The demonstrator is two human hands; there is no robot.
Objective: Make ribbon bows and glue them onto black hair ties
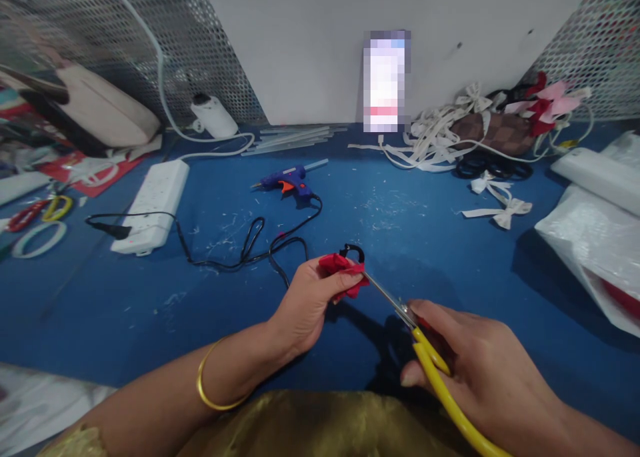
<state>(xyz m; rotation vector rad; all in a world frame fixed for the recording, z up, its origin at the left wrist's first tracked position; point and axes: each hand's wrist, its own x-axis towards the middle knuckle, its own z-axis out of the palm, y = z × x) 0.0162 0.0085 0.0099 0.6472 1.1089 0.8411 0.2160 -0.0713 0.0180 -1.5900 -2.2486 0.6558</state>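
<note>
Pinched in my left hand [313, 303] is a red ribbon bow [336, 265], held above the blue table. A black curved piece [356, 251], perhaps a hair clip or hair tie, sticks up behind the bow. My right hand [480, 357] grips yellow-handled scissors [425, 357] whose metal blades point up and left. The blade tips touch or overlap the bow's right edge; whether they cut into it cannot be made out. Beyond the hands lies a blue glue gun [287, 180] with an orange trigger and a glue stick in its back.
A white power strip [155, 207] and black cord lie at left. Glue sticks [295, 137] and a phone [384, 83] are at the back. White ribbons [440, 133], bows [507, 210] and a plastic bag [590, 243] occupy the right. Other scissors [55, 207] lie far left.
</note>
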